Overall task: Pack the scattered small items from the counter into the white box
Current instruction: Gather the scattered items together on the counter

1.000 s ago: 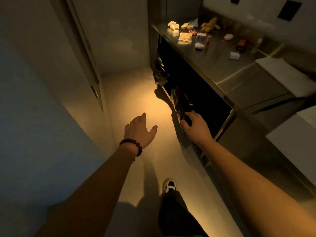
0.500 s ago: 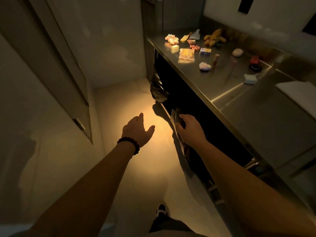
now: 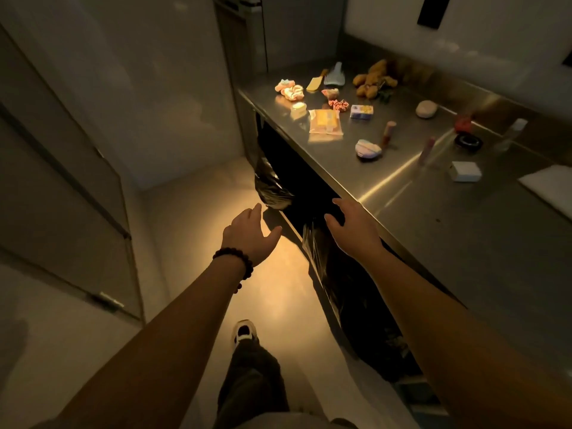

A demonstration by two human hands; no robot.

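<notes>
Head view, dim warm light: steel counter (image 3: 448,218) runs along the right side, dark open space under it with black plastic bag (image 3: 337,283) hanging at its front edge. White box (image 3: 554,188) only partly in frame at far right edge of the counter, well apart from both hands. Person's two bare forearms reach forward over the lit floor (image 3: 192,230), one shoe (image 3: 244,332) visible below. Left hand (image 3: 249,235) with a bead bracelet (image 3: 235,258) at the wrist hovers over the floor, fingers spread and relaxed, holding nothing. Right hand (image 3: 353,224) is at the counter's front edge just above the bag, fingers loosely extended, gripping nothing; cannot tell if it touches the edge. Scattered small items sit toward the far end of the counter: plush toy (image 3: 373,78), yellow packet (image 3: 325,121), small carton (image 3: 361,112), pastel scrunchies (image 3: 290,89), round pouch (image 3: 367,148), pink tube (image 3: 387,133), small white block (image 3: 465,171). All of them lie on the counter, none in the box
</notes>
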